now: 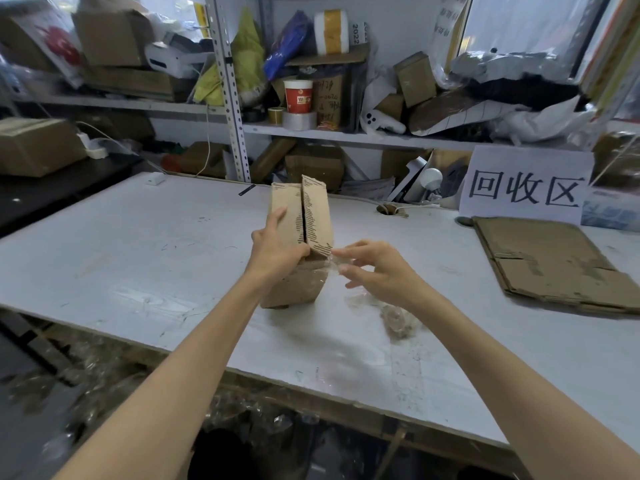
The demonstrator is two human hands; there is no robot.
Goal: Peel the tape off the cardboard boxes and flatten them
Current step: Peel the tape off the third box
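The white table [138,258] lies bare and roomy on its left half. At its middle, the left hand [277,251] clamps one upright cardboard box [299,237]; the right hand [374,268], fingers loosely curled, pinches clear tape [330,263] at its corner. One crumpled tape wad [398,320] and one flattened box [554,265] lie right.

Both forearms are bare to the frame edge, and the left hand [277,252] and right hand [375,270] wear nothing.
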